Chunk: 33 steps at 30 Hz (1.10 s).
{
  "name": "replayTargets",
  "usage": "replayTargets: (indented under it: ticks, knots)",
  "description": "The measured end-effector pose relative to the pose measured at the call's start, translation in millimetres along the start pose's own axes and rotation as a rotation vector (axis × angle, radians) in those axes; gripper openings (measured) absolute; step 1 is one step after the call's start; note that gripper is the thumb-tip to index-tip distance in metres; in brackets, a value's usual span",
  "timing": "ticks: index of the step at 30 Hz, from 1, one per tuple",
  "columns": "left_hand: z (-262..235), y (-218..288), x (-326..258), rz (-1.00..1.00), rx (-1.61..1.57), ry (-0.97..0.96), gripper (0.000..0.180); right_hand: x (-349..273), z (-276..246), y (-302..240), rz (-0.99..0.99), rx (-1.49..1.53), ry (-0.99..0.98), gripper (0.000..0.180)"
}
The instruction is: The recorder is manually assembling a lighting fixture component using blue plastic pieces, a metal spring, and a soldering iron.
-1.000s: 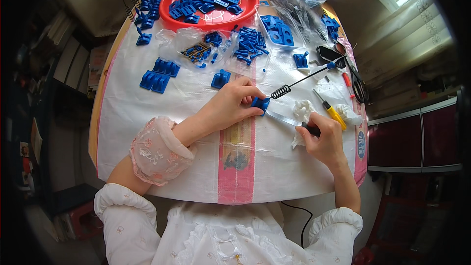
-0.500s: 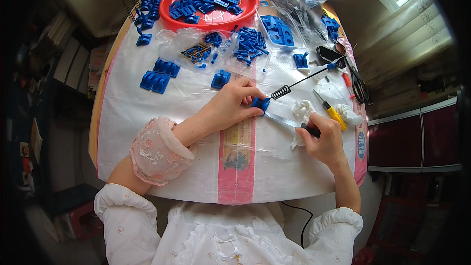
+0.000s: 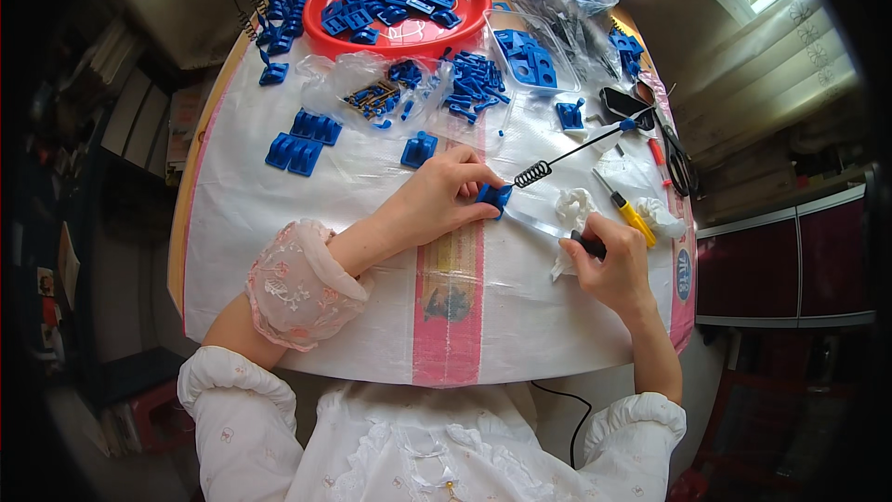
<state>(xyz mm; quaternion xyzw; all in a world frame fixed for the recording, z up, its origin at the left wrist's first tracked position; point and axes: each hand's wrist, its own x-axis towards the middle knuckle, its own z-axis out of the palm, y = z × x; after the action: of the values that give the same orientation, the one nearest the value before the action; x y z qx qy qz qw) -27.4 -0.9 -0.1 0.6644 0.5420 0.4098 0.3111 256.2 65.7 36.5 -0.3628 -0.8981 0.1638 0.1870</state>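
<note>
My left hand [image 3: 452,193] pinches a small blue plastic part [image 3: 495,198] between thumb and fingers, over the middle of the table. A black spring with a long thin rod [image 3: 532,174] reaches from that part up to the right, with a blue tip [image 3: 628,125] at its far end. In my right hand [image 3: 613,265] is the black handle of a knife [image 3: 536,223]. Its flat, shiny blade points left, and the tip meets the lower edge of the blue part. Whether the tip goes inside the part cannot be seen.
Right of my hands lie a yellow-handled screwdriver [image 3: 635,217], crumpled tissue [image 3: 575,208] and black scissors [image 3: 681,167]. Behind stand a red basin [image 3: 316,33] of blue parts, a clear box [image 3: 556,84], and loose blue pieces [image 3: 474,84]. Assembled blue pieces [image 3: 302,144] sit left.
Almost nothing differs. The knife blade is tilted slightly differently against the blue part; both hands stay in place.
</note>
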Motion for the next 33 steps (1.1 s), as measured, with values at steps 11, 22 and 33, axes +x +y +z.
replayTargets:
  ticks: [11,22,33]
  knots:
    - [0.5,-1.4,0.1,0.014,-0.002,0.008,0.034,1.2,-2.0,-1.1,-0.003,-0.021,0.003,0.030]
    - [0.2,-0.5,0.3,0.004,-0.006,-0.003,0.034,-1.1,-1.0,0.7,-0.019,0.042,-0.029,0.029]
    - [0.5,-2.2,-0.2,0.010,0.001,0.007,0.034,1.2,-0.9,-0.8,-0.003,-0.012,0.005,0.030]
